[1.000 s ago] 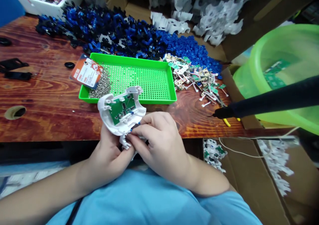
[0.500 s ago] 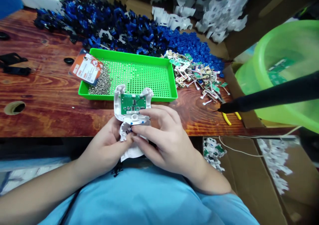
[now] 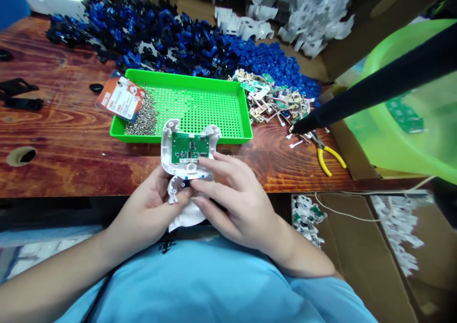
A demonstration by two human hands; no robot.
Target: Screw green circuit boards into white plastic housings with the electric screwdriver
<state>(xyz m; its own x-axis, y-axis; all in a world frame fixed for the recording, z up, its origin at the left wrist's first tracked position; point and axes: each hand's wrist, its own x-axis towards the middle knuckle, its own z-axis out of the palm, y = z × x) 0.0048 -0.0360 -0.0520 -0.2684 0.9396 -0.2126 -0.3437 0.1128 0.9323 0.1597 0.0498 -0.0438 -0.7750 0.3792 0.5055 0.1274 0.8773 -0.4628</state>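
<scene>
Both hands grip a white plastic shell with a green circuit board seated in it, held upright at the table's near edge. My left hand holds the shell's lower left side. My right hand pinches its lower middle, fingers over small blue buttons. A second white piece sits under the shell between my hands.
A green perforated tray with a heap of screws and an orange card lies just behind. Blue parts, small circuit boards, yellow pliers, a black hanging tool and a green basin stand further back and to the right.
The shell turned from tilted left to upright, board facing me. The black hanging tool swung up and leftward, uncovering the yellow pliers.
</scene>
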